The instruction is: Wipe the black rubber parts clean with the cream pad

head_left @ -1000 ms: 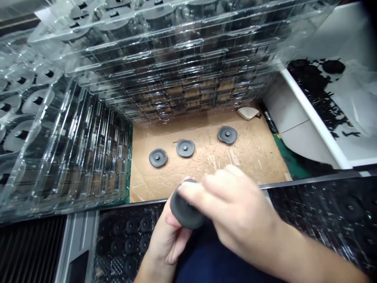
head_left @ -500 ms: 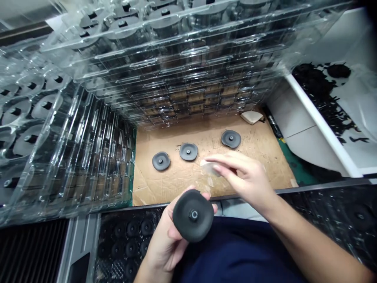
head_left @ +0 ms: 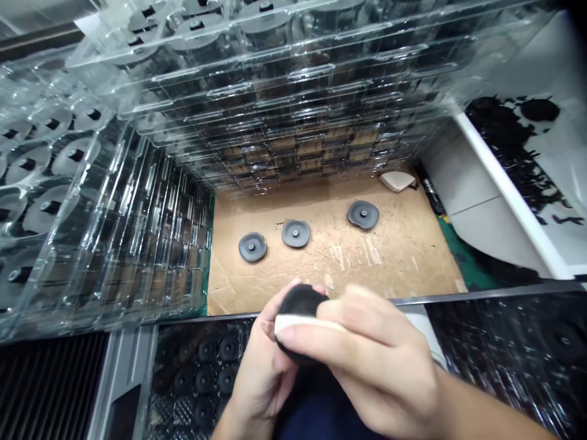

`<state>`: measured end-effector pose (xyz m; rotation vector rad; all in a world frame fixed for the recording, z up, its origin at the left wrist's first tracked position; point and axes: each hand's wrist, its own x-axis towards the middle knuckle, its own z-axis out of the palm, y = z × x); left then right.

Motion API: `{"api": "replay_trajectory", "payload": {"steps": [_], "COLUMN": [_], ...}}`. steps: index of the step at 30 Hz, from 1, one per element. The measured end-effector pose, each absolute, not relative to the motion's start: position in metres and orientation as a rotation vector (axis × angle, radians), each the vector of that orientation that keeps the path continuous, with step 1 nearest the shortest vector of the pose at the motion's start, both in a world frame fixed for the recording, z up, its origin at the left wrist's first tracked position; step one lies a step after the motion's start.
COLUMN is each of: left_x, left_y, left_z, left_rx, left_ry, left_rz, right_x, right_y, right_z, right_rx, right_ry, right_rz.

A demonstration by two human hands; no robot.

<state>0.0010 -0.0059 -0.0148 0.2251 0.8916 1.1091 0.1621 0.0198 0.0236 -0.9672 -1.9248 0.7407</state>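
My left hand (head_left: 259,366) is wrapped round the edge of a black rubber disc (head_left: 300,298), tilted near the front of my body. A folded white cloth (head_left: 293,320) lies across the disc's face, pinched between the thumb and fingers of my right hand (head_left: 380,348). The right hand is slightly blurred and covers the disc's middle and right side. Beyond my hands, three similar discs with small metal centres rest on a cardboard sheet (head_left: 266,287): a left one (head_left: 252,247), a middle one (head_left: 296,234) and a right one (head_left: 363,214).
Stacked transparent plastic trays (head_left: 293,91) full of discs rise behind and at the left. A white wedge-shaped pad (head_left: 397,181) and a black marker (head_left: 428,189) lie at the back right. A white bin (head_left: 504,183) at the right holds black scraps. Black trays (head_left: 197,373) flank me.
My right hand has come down and left from over the cardboard, bringing the white cloth onto the disc. My left hand still holds the disc, which has tipped.
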Motion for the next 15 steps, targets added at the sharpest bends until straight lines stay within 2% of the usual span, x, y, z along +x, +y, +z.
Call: {"api": "replay_trajectory", "payload": {"steps": [4,8,12,15], "left_x": [0.003,0.01,0.007,0.003], "left_y": [-0.007,-0.004,-0.001,-0.003], "left_z": [-0.016,-0.019,-0.026,-0.027], "left_rx": [0.194,0.203,0.141,0.117], "left_ry": [0.945,0.925,0.979,1.042], "left_rz": [1.123,1.081,1.168,1.202], "right_x": [0.162,0.161,0.167,0.179], "right_y": [0.015,0.018,0.024,0.017], "right_z": [0.028,0.018,-0.029,-0.069], "right_rx": [-1.24,-1.089,-1.392,-1.474], "right_ry": [-1.982,-1.925,-1.685,-1.687], "right_rz": [0.741,0.759,1.021,1.04]}}
